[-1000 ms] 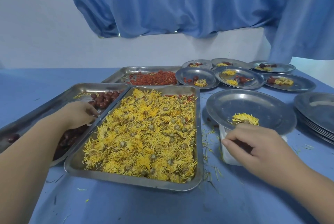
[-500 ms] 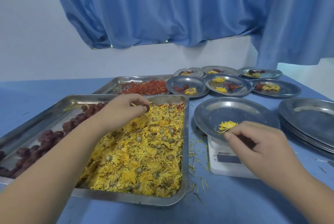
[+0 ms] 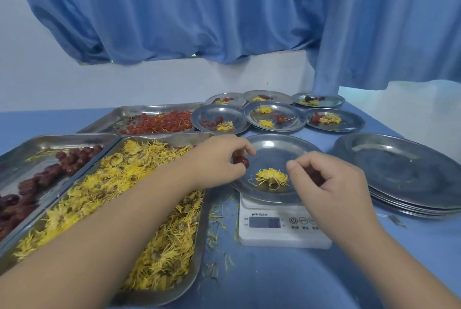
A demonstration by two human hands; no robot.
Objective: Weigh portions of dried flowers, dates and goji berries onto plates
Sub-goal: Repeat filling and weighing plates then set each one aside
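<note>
Centrally, a steel plate (image 3: 274, 149) sat on a white kitchen scale (image 3: 282, 231) whose display was too blurred to read. One dried chrysanthemum (image 3: 272, 177) lay on the near part of that plate.

The left hand (image 3: 219, 159) reached across from the left, its forearm passing over the flower tray (image 3: 205, 221). Its thumb and fingers pinched a couple of red dates (image 3: 241, 161) just above the plate's left rim. The right hand (image 3: 331, 184) hung over the plate's right rim with its fingers curled round a dark red piece (image 3: 314, 176). That piece was mostly hidden by the fingers, so what it was could not be told for certain.

The flower tray was heaped with yellow dried flowers (image 3: 112, 179). To its left, touching it, stood the date tray (image 3: 62, 137) with a line of dried dates (image 3: 72, 164). Behind both stood the goji tray (image 3: 149, 109), spread with goji berries (image 3: 162, 124).

Six filled plates (image 3: 274, 119) stood in two rows at the back of the table, each carrying yellow flowers and red fruit. A stack of empty plates (image 3: 404, 171) rested to the right of the scale. Loose petals (image 3: 217, 221) were scattered on the blue tablecloth (image 3: 274, 278) between the flower tray and the scale. A blue curtain (image 3: 199, 9) hung behind the table.
</note>
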